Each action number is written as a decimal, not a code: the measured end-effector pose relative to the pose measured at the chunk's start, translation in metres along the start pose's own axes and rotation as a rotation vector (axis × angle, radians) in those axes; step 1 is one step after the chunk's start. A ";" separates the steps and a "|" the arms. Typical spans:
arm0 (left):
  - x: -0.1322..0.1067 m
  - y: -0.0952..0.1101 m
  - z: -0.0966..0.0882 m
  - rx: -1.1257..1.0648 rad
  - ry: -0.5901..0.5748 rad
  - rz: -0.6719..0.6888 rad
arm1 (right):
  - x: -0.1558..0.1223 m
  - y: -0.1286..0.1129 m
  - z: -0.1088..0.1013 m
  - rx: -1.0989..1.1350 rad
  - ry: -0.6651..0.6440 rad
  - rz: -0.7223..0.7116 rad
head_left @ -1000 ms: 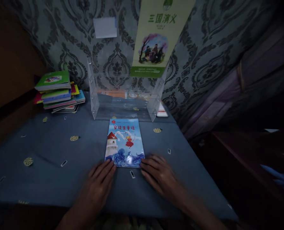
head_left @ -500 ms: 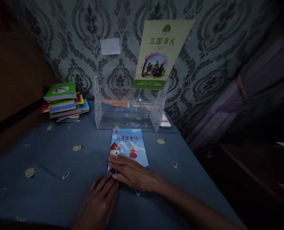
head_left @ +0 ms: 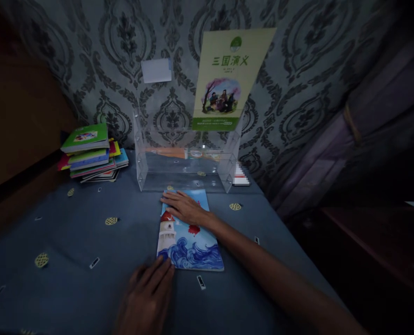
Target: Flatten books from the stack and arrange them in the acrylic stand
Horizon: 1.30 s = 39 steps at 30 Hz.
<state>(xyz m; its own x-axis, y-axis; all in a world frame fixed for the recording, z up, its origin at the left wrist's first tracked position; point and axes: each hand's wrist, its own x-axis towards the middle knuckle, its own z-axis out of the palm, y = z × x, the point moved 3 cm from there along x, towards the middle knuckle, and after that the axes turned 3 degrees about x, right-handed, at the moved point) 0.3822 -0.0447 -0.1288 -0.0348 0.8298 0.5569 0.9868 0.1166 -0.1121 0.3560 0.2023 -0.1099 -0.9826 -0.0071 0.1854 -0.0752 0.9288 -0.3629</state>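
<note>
Blue picture book (head_left: 189,246) flat on surface (head_left: 70,223), cover up, lighthouse & waves art showing, far edge just in front of clear acrylic stand (head_left: 141,156). R hand (head_left: 183,208) palm-down on far end of book, over title area, fingers (head_left: 168,197) straight, slightly spread, pointing left; open, pressing only, nothing gripped. R forearm in from lower right, past book's right edge. L hand (head_left: 147,295) low on cloth at book's near-left corner, blurred; fingers (head_left: 163,270) stretched flat, tips at or on the corner, can't tell which; open, nothing held. Stand open-fronted, against wall, orange strip & some print visible thru lower part. Green book (head_left: 228,79) upright on stand's right side, leaning back on wall, cover w/ figures under a tree facing out. White note (head_left: 156,70) on wallpaper, left of green book. Stack of books (head_left: 90,151) at far left of surface, well apart from both hands, green cover on top. Small pixelated item (head_left: 241,175) just right of stand. Cloth blue w/ small yellow round marks. Curtain (head_left: 367,139) at right, dim.
</note>
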 end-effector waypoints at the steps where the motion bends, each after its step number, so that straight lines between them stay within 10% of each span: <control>1: 0.000 0.000 0.001 0.006 -0.004 0.004 | -0.004 0.004 -0.002 -0.002 0.010 0.030; 11: 0.006 -0.001 -0.004 -0.014 -0.021 -0.013 | -0.049 0.029 -0.009 -0.026 0.196 0.278; 23: 0.015 -0.031 -0.009 0.128 -0.325 -0.074 | -0.106 0.005 -0.019 -0.124 0.286 0.508; 32: 0.094 -0.084 0.018 0.146 -0.649 -0.237 | -0.146 0.029 -0.032 0.260 0.502 0.539; 39: 0.140 -0.016 0.037 -0.089 -0.518 0.100 | -0.147 0.037 -0.031 0.377 0.542 0.513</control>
<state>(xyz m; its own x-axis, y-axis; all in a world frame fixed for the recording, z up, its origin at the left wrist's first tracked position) 0.3559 0.0898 -0.0799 0.0086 0.9978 0.0653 0.9981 -0.0046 -0.0613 0.5032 0.2495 -0.1226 -0.7001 0.6514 0.2926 0.2126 0.5812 -0.7855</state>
